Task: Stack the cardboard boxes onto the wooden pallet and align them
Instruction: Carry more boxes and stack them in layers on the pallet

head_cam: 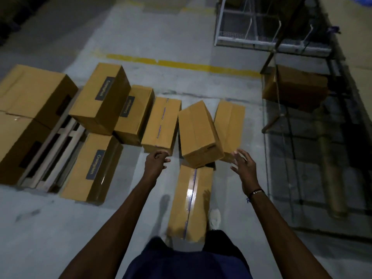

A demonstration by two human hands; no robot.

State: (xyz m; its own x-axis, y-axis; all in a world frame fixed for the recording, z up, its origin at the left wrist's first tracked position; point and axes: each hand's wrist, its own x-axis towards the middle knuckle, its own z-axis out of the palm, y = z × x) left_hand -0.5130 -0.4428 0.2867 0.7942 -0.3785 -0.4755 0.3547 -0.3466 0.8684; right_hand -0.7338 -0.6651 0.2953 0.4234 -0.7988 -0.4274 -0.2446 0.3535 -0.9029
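Cardboard boxes: plain brown oblong cartons are lying across the grey floor from nine o'clock to one o'clock; one tilted brown carton [200, 135] is leaning at twelve o'clock, propped on the long taped carton [190, 200] lying flat below it.
Wooden pallet: the pale slatted wooden pallet [58, 150] is sitting at nine o'clock, with bare slats showing in the middle.
Progress: it is looking like an early stage. Two large brown cartons [30, 93] are sitting on the pallet's far side, and two labelled cartons [100, 97] seem to be resting at its near edge, though whether they are fully on it I cannot tell. At least five cartons are waiting on the floor, and nothing is stacked in squared layers yet.
Left hand: the left hand [156, 161] is hanging just left of the tilted carton with fingers loosely curled — holding nothing.
Right hand: the right hand [243, 166] is spread with fingers apart by the tilted carton's right corner; contact is too blurred to tell.
Writing: dark labels on the nearer labelled carton [93, 168] and its neighbours are reading "Crompton", and the tape on another floor carton [161, 123] is showing the same word.
Surroundings: a yellow painted floor line [181, 64] is running at twelve o'clock — a metal rack [261, 21] is standing at one o'clock.
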